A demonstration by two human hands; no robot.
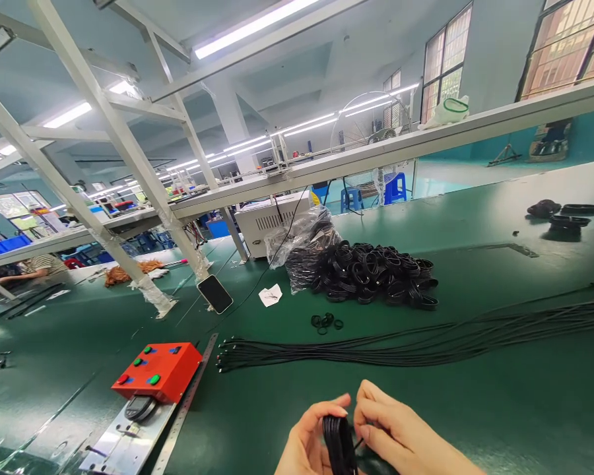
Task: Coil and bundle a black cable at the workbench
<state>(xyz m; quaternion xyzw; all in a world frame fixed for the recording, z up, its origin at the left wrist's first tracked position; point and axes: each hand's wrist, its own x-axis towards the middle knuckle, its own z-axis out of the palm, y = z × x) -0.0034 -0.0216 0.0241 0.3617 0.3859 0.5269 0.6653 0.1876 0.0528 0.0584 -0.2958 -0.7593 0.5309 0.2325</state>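
Note:
At the bottom of the head view, my left hand (301,441) is closed around a coil of black cable (338,443), its thumb and fingers wrapped over the loops. Just right of the coil, the fingers of my right hand (393,425) are pinched together on a short dark strand of the same cable. The lower part of the coil runs out of the frame. Beyond my hands, a bundle of straight black cables (327,351) lies across the green table, with its small metal-tipped ends at the left. Several small black bands (323,322) lie behind it.
A heap of coiled black cables (371,272) lies beside clear plastic wrapping (297,247). To the left are a red control box (165,366) with buttons, a metal ruler (185,409) and a phone (215,294). More black coils (567,224) rest at far right.

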